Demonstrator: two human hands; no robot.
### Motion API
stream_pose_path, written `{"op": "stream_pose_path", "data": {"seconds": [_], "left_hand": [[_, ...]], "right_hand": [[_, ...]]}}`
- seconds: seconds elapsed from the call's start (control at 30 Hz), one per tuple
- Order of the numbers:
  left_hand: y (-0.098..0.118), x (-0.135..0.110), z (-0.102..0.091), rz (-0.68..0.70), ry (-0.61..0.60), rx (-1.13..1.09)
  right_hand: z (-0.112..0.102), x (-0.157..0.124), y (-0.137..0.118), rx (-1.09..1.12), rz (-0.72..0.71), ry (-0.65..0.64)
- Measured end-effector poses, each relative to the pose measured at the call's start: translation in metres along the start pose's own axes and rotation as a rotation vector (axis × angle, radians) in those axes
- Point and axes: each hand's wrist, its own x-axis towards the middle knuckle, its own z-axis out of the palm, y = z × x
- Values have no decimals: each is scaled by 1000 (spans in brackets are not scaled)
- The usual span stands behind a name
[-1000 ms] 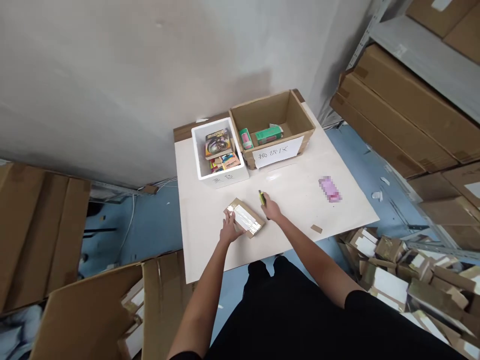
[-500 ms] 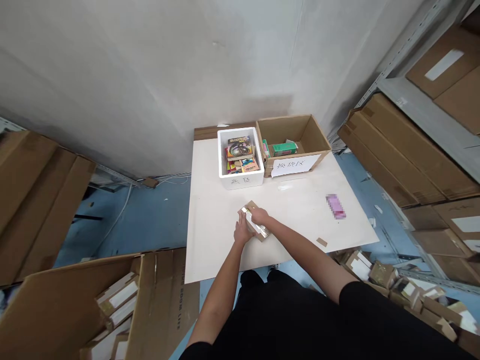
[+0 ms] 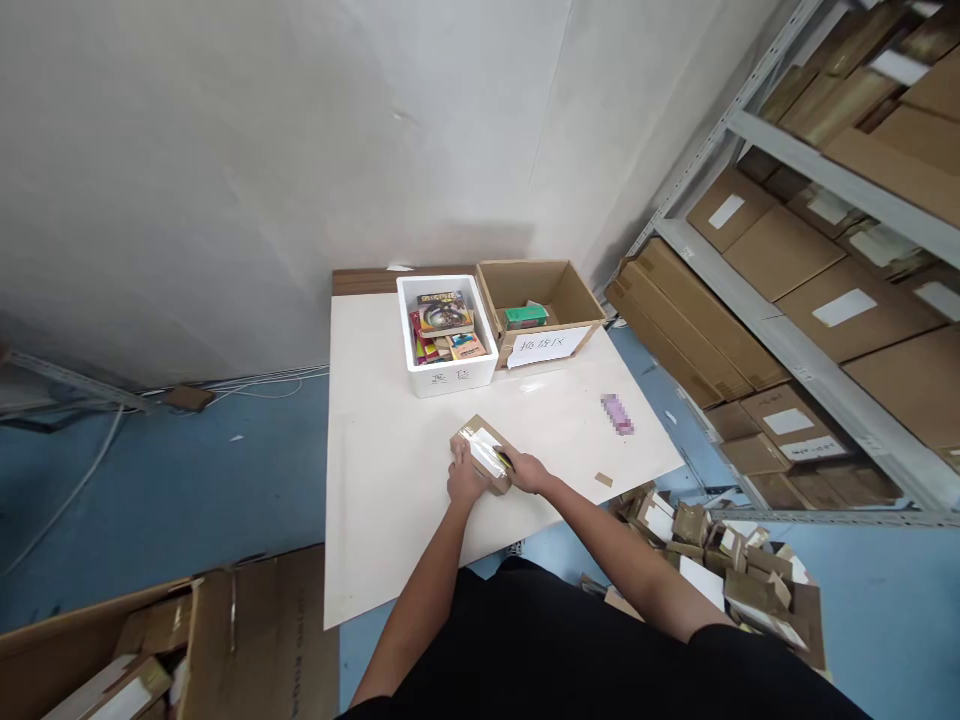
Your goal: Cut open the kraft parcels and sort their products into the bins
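Note:
A small taped cardboard box point(image 3: 481, 450) with a white label lies on the white table, set at a slant. My left hand point(image 3: 466, 478) grips the box by its left near side, fingers over the top edge. In my right hand point(image 3: 527, 472), at the box's right end, is a slim black-and-yellow box cutter point(image 3: 503, 457). Its tip rests at or just over the label; whether it cuts in cannot be made out.
Behind the box stand a white foam bin point(image 3: 455, 378) of books and a carton point(image 3: 576, 343) holding a green box. A blurred pink item point(image 3: 617, 414) and a cardboard scrap point(image 3: 604, 480) lie to the right. Shelves of cartons point(image 3: 814, 300) rise at right; an open carton point(image 3: 262, 630) stands lower left.
The view has swung right. My right hand has moved from the box's far edge back to its right end, and the black-and-yellow tool now shows. My left hand still holds the box.

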Motion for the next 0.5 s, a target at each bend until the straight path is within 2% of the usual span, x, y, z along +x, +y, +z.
{"op": "stream_pose_path", "data": {"seconds": [0.1,0.3,0.5], "left_hand": [[4,3,1,17,-14,25],[4,12,-8,28,-131,87],[-4,14,-10,76,-139,49]], "right_hand": [[-8,9,-15,-5,8,100],[-21,62,-53,-58,92,112],[-10,77,-58,-6,133,88]]}}
